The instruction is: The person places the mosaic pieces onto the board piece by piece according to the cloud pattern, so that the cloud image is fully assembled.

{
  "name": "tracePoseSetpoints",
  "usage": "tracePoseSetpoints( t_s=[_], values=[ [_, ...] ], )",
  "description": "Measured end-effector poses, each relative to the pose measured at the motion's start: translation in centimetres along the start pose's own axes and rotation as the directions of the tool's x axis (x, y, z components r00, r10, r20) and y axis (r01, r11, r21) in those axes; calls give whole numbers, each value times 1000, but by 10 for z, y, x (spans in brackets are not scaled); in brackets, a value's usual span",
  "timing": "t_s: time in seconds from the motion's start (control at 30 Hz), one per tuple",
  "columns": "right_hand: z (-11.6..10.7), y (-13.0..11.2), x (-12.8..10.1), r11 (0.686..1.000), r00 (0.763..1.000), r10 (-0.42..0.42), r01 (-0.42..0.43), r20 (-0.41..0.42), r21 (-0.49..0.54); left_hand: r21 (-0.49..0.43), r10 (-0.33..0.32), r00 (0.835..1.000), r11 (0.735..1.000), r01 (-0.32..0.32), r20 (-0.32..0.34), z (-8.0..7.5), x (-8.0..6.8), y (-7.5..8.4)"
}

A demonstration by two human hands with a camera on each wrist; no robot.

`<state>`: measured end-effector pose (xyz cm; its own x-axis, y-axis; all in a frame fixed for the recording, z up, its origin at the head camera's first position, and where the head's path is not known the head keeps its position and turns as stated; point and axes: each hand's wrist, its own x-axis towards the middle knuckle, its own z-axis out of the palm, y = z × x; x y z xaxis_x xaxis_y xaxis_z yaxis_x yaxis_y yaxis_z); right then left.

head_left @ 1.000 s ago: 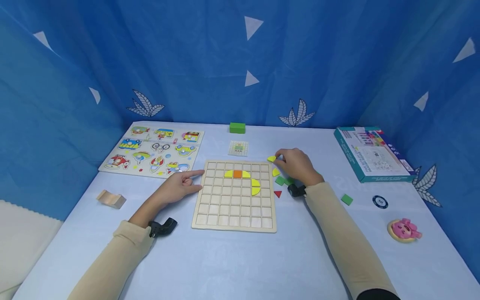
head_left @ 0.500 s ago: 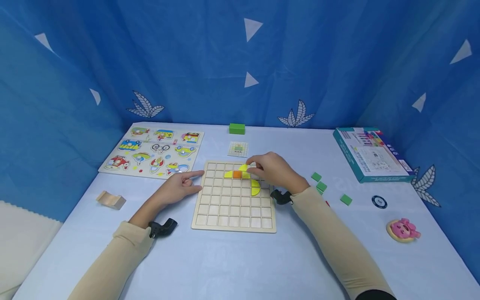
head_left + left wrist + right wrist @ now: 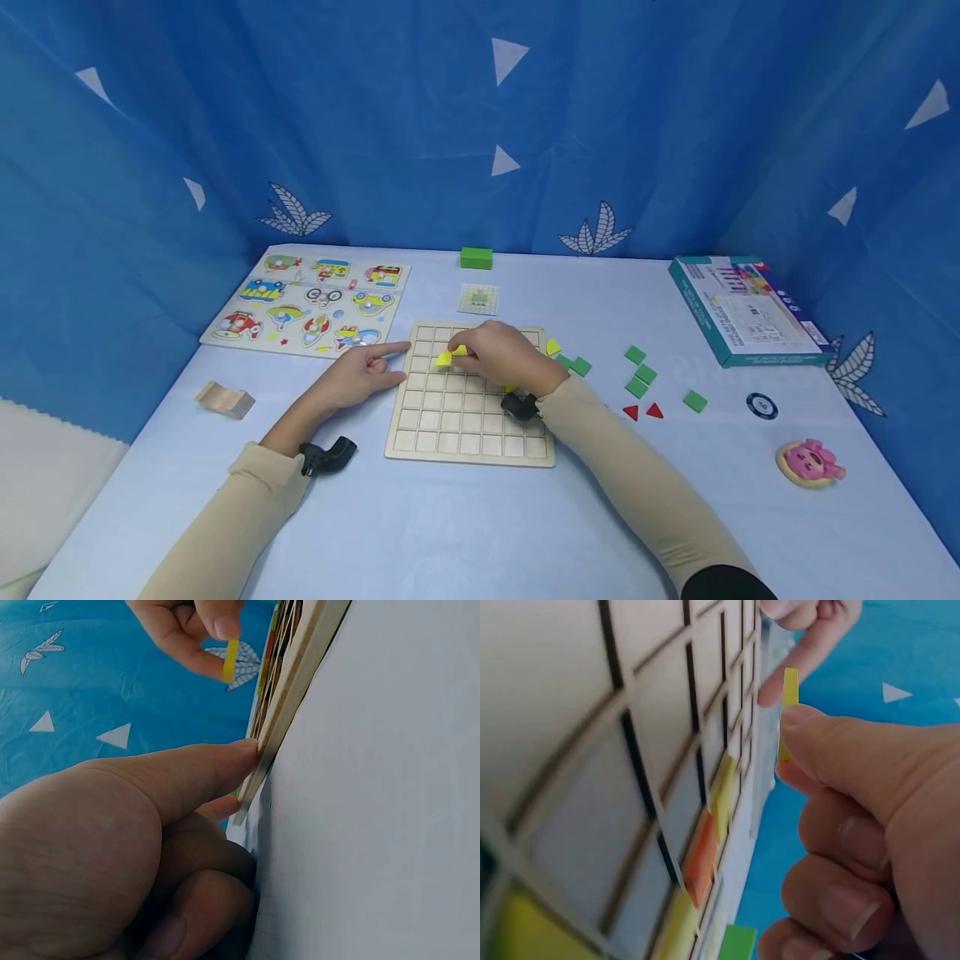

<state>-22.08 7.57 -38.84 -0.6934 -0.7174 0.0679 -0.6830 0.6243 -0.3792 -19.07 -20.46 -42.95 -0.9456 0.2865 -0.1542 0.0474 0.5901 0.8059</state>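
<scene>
Square wooden grid board central on white worktop, small square printed card behind it, green rectangular block behind card, flat teal box right, wooden picture-puzzle board left.

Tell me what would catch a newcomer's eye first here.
Probably the right hand, pinching a bright yellow piece above the grid board, while the left hand touches the board's left edge. Next might come the blue curtain filling the background, then the colourful picture puzzle at the table's far left.
</scene>
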Motion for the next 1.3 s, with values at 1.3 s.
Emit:
tracePoseSetpoints(
  t_s=[1.3],
  values=[
    [18,-4,8,999,998,35,-36,-45,-34,4,-2,1000,1000,3,-6,0,0,1]
  ],
)
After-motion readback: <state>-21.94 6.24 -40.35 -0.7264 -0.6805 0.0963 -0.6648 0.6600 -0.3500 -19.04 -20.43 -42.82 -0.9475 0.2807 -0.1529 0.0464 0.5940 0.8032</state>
